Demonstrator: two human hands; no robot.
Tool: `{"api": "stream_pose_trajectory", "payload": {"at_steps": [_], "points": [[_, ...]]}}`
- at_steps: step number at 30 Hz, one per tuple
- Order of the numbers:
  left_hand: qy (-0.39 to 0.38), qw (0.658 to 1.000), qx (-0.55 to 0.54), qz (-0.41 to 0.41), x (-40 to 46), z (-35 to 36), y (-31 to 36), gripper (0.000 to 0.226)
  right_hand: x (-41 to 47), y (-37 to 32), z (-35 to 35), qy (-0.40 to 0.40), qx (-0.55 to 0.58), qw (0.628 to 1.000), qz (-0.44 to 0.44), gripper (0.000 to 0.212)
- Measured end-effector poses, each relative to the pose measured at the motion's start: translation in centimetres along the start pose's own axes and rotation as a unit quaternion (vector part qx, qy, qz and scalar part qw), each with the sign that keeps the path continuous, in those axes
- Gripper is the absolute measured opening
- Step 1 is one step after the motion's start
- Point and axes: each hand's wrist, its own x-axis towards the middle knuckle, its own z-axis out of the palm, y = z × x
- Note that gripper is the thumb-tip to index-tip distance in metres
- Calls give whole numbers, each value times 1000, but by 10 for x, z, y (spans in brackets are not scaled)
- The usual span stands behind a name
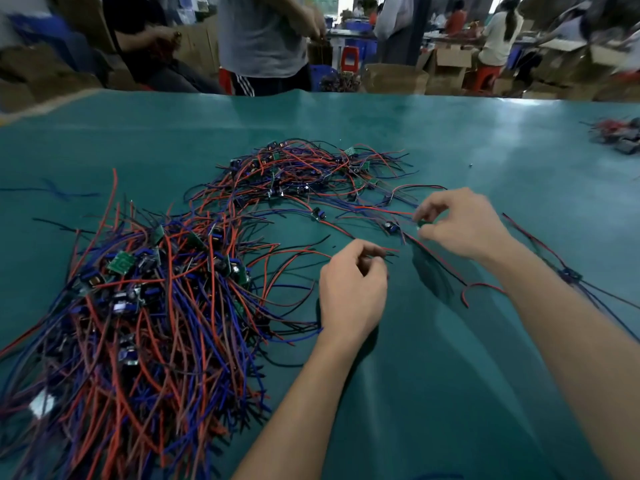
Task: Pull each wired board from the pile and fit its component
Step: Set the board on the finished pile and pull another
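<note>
right hand (460, 225) pinches a small green board (423, 223); left hand (351, 282) nips its thin wires (388, 252). light, floppy leads snag; grip board edges.

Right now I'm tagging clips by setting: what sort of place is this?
Probably an electronics assembly workshop: a heap of red and blue wired circuit boards on a green-covered workbench, open brown cardboard cartons behind, and other workers at tables.
</note>
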Motion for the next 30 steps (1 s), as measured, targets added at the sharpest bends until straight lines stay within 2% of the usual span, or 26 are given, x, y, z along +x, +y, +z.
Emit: {"api": "stream_pose_trajectory", "payload": {"at_steps": [4, 6, 7, 9, 11, 13, 15, 18, 21, 23, 25, 26, 28, 30], "points": [[-8, 1000, -2, 1, 1, 1, -2, 15, -20, 13, -12, 108, 158, 981, 35, 21], [-13, 1000, 4, 5, 1, 1, -2, 14, -29, 16, -11, 150, 175, 971, 57, 17], [-14, 1000, 8, 7, 1, 1, -3, 14, -30, 16, -8, 149, 163, 973, 75, 16], [-11, 1000, 13, 8, 0, 1, -4, 14, -32, 13, 2, 86, 126, 983, 107, 16], [-10, 1000, 10, 11, 0, 1, -4, 14, -33, 10, 15, 21, 79, 990, 113, 28], [-14, 1000, 10, 14, 0, 1, -3, 14, -30, 6, 21, 1, 43, 992, 116, 29], [-19, 1000, 9, 10, 0, 1, -3, 14, -27, 3, 19, -18, 14, 993, 118, 19], [-17, 1000, 13, 9, 1, 0, -4, 13, -28, 3, 14, -17, 18, 993, 112, 16], [-22, 1000, 11, 10, -1, 0, -2, 12, -37, 10, 3, 71, 120, 983, 121, 14], [-29, 1000, 6, 8, 0, 0, -1, 11, -47, 10, -6, 134, 299, 936, 126, 16], [-42, 999, -1, 10, -1, 1, 0, 11, -59, 1, -10, 122, 455, 877, 96, 20], [-53, 998, -7, 15, -1, 1, 1, 16, -66, -4, -8, 100, 493, 861, 74, 23], [-83, 996, -33, 8, -4, 2, 4, 39, -77, -14, 0, 57, 523, 849, 39, 24], [-105, 993, -47, -8, -5, 1, 4, 59, -83, -20, 8, 36, 518, 854, 28, 28]]}}
